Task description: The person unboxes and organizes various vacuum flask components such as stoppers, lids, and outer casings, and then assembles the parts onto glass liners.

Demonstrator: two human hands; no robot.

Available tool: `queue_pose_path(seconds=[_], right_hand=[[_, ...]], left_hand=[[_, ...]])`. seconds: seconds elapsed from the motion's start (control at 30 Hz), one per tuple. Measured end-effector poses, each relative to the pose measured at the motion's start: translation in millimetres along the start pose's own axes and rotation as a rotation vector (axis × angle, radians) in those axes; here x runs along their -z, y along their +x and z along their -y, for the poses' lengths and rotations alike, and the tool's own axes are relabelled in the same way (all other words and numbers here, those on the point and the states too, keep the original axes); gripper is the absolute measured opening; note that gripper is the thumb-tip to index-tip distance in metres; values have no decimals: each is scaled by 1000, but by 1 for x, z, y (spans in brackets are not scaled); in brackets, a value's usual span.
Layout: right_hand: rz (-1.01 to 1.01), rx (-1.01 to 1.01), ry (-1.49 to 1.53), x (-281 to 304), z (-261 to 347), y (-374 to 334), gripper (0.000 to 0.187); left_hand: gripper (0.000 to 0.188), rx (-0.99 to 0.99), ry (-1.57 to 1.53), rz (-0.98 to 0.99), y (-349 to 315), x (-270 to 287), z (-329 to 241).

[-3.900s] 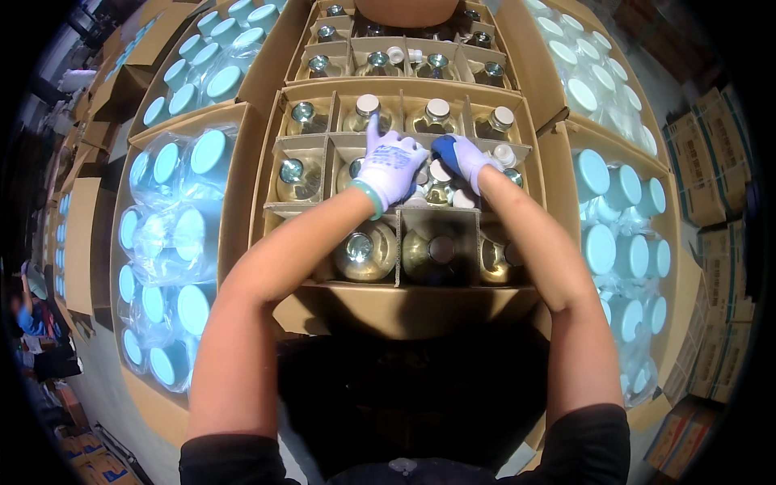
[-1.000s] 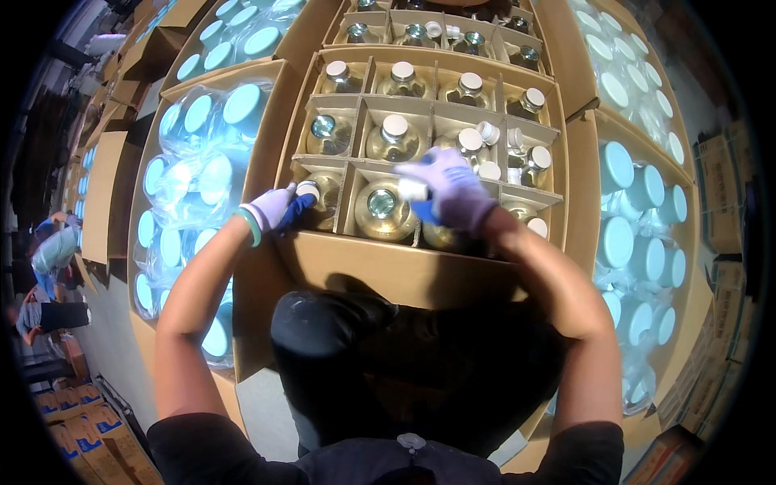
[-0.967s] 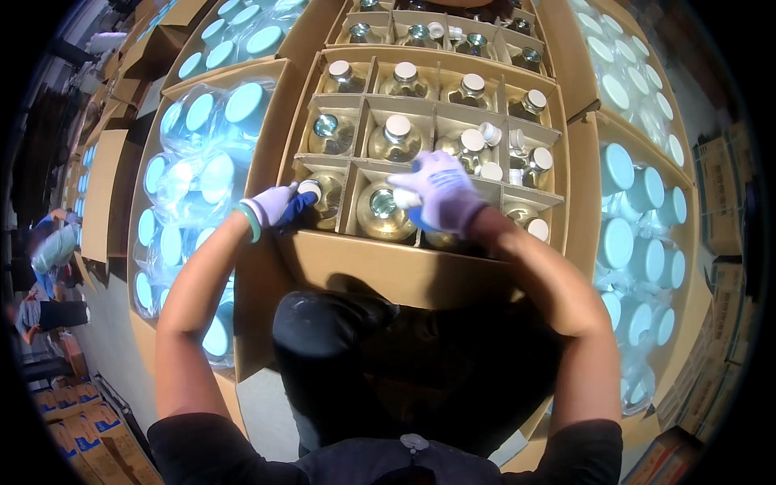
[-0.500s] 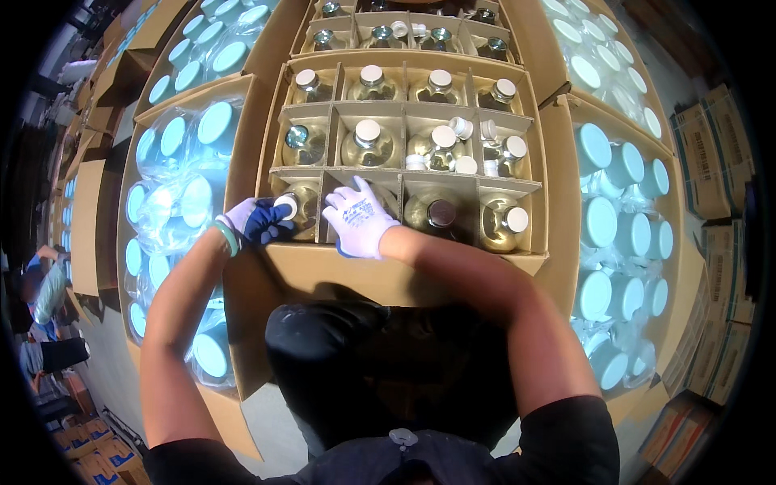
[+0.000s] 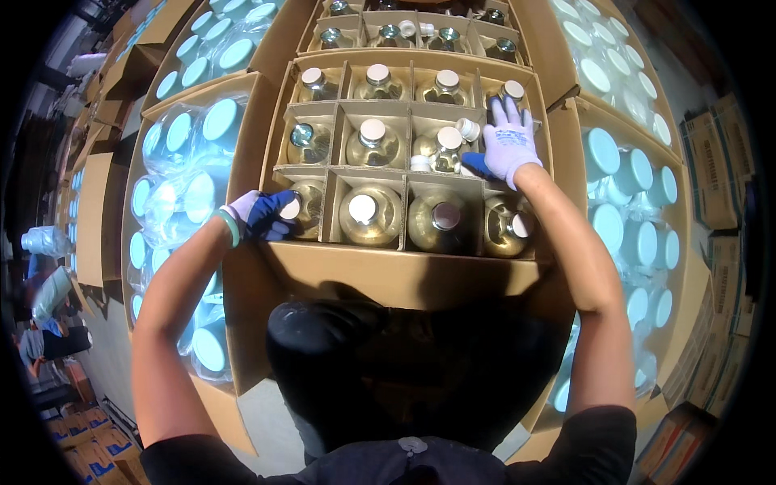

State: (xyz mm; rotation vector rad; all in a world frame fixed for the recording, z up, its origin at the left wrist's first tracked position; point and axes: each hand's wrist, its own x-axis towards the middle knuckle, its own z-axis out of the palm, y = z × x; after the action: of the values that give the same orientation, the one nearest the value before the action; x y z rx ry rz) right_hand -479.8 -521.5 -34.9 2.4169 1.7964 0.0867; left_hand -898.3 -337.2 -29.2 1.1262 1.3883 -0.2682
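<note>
A cardboard box (image 5: 356, 271) with divider cells holds several clear glass bottles, most with white caps. My left hand (image 5: 260, 215), in a white and blue glove, is closed at the white cap (image 5: 290, 208) of the front-left bottle (image 5: 309, 202); its fingertips are partly hidden. My right hand (image 5: 511, 144), gloved alike, reaches over the right-hand cells with fingers spread. Its fingertips are by the white cap (image 5: 512, 88) of the far-right bottle, and it covers the middle-right cell. Loose white caps (image 5: 467, 128) lie around a capped bottle (image 5: 448, 145) beside it. One middle-left bottle (image 5: 301, 136) has no white cap.
Boxes of pale-blue-lidded containers in plastic wrap stand on the left (image 5: 198, 198) and right (image 5: 638, 242). Another divided bottle box (image 5: 416, 52) adjoins the far side. Stacked cartons (image 5: 719, 162) stand at the far right. Other people (image 5: 52, 295) are at the far left.
My right hand has moved right and away from the second front cell, uncovering a white-capped bottle there. My left hand stays at the front-left cap. The view has shifted slightly.
</note>
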Motion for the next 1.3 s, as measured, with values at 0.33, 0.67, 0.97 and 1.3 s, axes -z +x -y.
queue_pose_path(seconds=[0.33, 0.67, 0.97, 1.3], right_hand=[[236, -68, 85, -30, 10, -2, 65], [-242, -204, 946, -14, 7, -32, 41], [-69, -373, 1247, -3, -57, -14, 24], [106, 183, 46, -1, 0, 54, 25]], left_hand=[[27, -1003, 1242, -672, -3, -40, -55], [53, -788, 1429, -451, 68, -204, -148], [36, -820, 1129, -755, 47, -16, -137], [25, -912, 1287, -841, 114, -26, -100]])
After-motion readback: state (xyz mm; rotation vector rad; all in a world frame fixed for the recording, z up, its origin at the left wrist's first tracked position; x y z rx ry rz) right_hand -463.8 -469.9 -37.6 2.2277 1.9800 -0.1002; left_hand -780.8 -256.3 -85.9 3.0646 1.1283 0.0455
